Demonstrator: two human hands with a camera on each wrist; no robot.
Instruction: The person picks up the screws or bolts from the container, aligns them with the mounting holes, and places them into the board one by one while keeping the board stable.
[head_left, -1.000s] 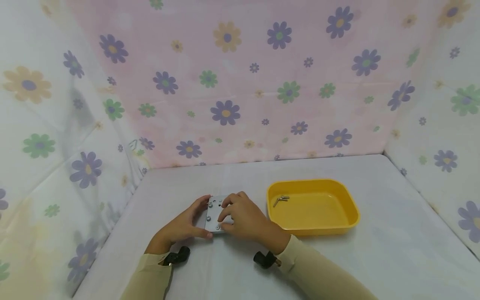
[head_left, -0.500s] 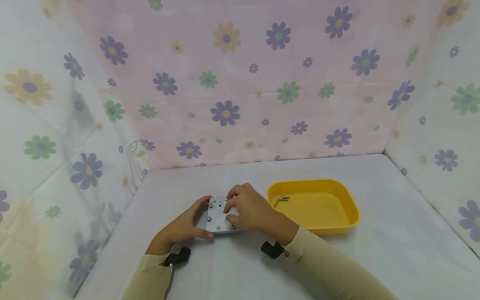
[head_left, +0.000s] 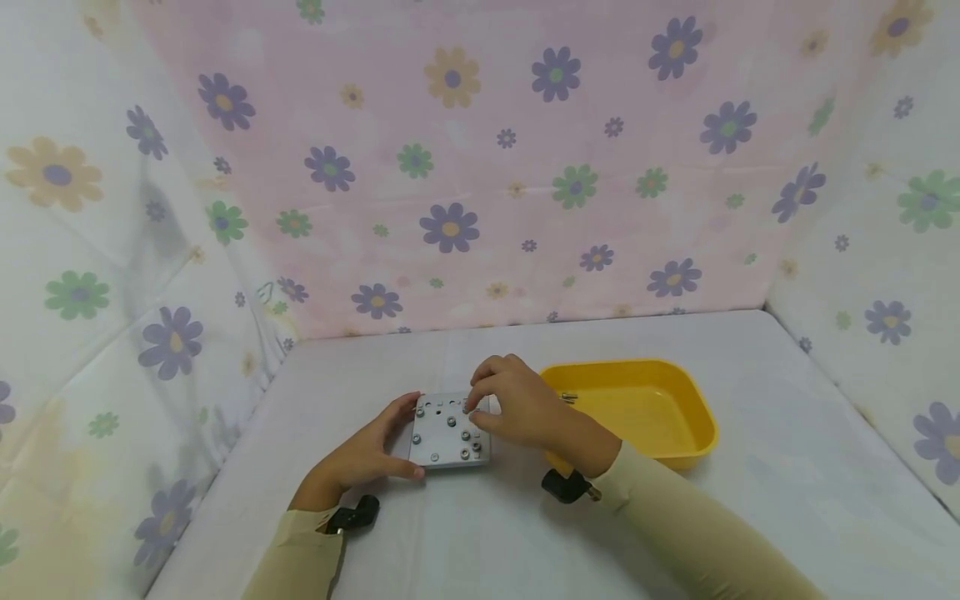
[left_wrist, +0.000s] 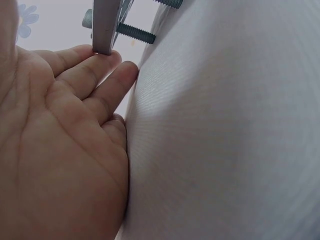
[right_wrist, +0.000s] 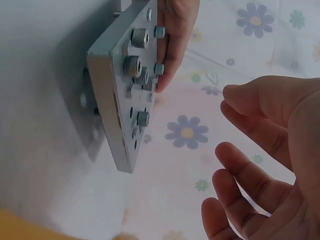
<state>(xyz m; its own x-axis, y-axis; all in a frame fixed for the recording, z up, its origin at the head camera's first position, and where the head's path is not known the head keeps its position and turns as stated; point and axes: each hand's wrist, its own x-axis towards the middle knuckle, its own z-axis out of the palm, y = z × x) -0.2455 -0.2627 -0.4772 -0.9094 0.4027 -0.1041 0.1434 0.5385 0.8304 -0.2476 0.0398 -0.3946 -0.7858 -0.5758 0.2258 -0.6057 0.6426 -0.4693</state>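
I have the left hand (head_left: pixel 363 454) clamped along the left side of a flat, squarish silver metal plate (head_left: pixel 441 437), thumb at the near edge and fingertips at the far left corner. The plate lies left of centre on the white surface (head_left: pixel 450 550), and short metal cap screws (head_left: pixel 451 422) stand in several of its holes, with other holes bare. My left wrist camera shows a threaded shank (left_wrist: pixel 137 33) sticking out of its underside. I hold the right hand (head_left: pixel 521 408) over the plate's far right part, fingers loosely bent; my right wrist view shows a gap between fingertips and plate. Thumb and forefinger are close together there, and I cannot tell whether they touch. To the right sits a shallow yellow rounded tray (head_left: pixel 622 375), its near left part covered by the right hand and wrist, with a few loose silver screws (head_left: pixel 568 397) partly visible inside. Pink and white flowered cloth (head_left: pixel 487 158) hangs behind.
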